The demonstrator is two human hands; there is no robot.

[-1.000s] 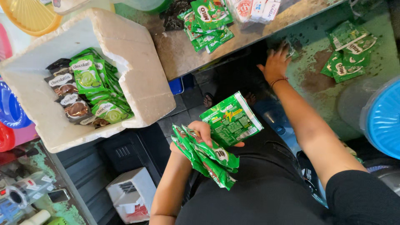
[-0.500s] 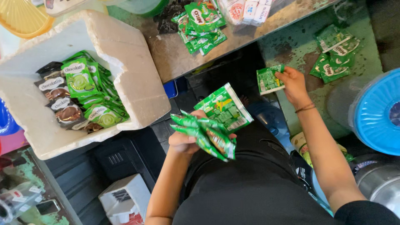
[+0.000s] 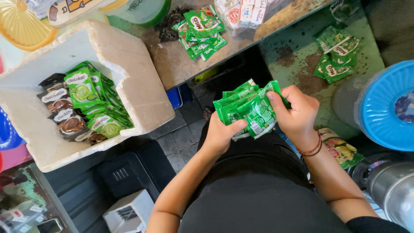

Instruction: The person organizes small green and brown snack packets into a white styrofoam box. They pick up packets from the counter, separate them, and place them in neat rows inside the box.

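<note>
Both of my hands hold one stack of green drink-powder sachets in front of my body. My left hand grips the stack from below. My right hand closes on its right end from above. More green sachets lie in a pile on the worn counter beyond the stack. Another small pile of green sachets lies on the green surface at the right.
A white foam box at the left holds green and brown sachets. A blue round lid sits at the right edge, a metal pot below it. A small white box stands on the dark floor. A yellow basket is top left.
My right hand picked a sachet from the right pile and brought it back to the stack. The stack rose and both hands now close on it together.
</note>
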